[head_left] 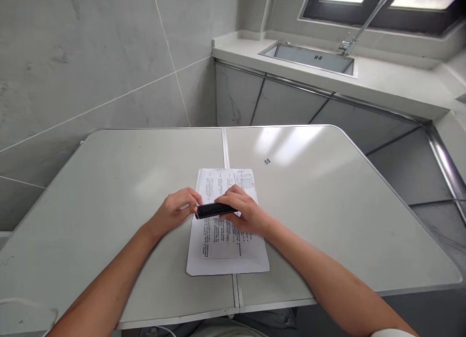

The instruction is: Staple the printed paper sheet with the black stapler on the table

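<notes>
Item, one black stapler-like tool (pixel 214 210): slim, lying lengthwise from left to right across the middle of the printed papers (pixel 227 260), above their text; whether it rests on them I cannot tell.
Item, my right hand (pixel 244 208): clamped on the tool's right end, fingers over the far side, thumb along the near side.
Item, my left hand (pixel 180 206): fingers bent, tips at the tool's left end, by the papers' left edge; whether they pinch it or merely touch it I cannot tell.
Item, the papers: white, dense with print, a smaller printed patch at the top right corner, laid across the seam of the table (pixel 327 206).
Item, small metal pieces (pixel 267 161): on the tabletop, beyond the papers and to their right.
Surroundings: grey tiled wall (pixel 91 50) at left; white counter (pixel 393 77) with inset sink (pixel 298 54) and tall faucet (pixel 364 26) beyond, below a dark-framed window (pixel 382 11).
</notes>
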The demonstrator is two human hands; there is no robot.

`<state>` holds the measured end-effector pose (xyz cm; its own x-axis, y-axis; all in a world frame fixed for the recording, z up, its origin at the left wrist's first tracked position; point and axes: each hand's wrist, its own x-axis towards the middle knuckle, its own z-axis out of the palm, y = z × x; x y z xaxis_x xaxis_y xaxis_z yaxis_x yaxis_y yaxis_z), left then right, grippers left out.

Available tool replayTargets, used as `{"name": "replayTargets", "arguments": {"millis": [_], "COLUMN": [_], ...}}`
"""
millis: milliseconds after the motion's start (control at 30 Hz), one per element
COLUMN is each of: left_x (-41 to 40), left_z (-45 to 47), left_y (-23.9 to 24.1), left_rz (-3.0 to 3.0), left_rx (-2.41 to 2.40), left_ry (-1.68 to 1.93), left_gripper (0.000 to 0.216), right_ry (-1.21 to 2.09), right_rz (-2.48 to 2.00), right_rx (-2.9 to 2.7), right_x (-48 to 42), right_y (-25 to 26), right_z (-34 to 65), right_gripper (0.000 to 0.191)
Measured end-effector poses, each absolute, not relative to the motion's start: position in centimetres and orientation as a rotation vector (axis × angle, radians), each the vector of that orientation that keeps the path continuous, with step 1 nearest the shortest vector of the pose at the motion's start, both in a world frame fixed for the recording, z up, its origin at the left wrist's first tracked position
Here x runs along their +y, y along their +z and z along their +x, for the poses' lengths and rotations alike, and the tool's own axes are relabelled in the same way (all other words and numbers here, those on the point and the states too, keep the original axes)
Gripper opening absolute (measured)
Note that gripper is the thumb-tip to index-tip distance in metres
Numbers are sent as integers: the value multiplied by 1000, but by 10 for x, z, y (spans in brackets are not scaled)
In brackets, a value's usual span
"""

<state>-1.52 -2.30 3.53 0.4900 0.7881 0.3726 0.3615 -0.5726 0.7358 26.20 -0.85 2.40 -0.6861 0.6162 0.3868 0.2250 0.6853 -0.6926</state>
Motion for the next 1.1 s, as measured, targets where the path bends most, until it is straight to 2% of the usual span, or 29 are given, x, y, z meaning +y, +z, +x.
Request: {"name": "replayTargets", "arguments": {"millis": [100,233,300,433,500,667,867,1100], "left_x": [-20,-16,-17,-20,-20,-18,-18,-18], "left_z": [-17,-15,-9,5,7,-1,-3,-4], "left_y": [34,34,32,19,12,5,7,12], "left_rz": [2228,2403,2491,2686,2708,2653,2624,2617], "left_rx": [958,1160,1183,1041,1058,1193,1204,1165], "left_ry": [933,1044,986,507,360,328,378,390], "left_gripper": [24,3,13,51,62,62,61,59], "right_ry": [781,692,617,469,463,670,1037,816], "right_rz": [-654,-721,-917,-1258,-1318,-1256,-956,-1038], "right_rx": [-2311,-2215,-2065,-1843,-1839,-1988,-2324,-2272], "right_x": [-10,-1,11,41,54,65,59,57], "right_y": [25,29,33,38,38,33,34,28], "right_z": [259,271,289,348,381,428,408,395], "right_gripper": [27,23,21,26,28,34,33,27]}}
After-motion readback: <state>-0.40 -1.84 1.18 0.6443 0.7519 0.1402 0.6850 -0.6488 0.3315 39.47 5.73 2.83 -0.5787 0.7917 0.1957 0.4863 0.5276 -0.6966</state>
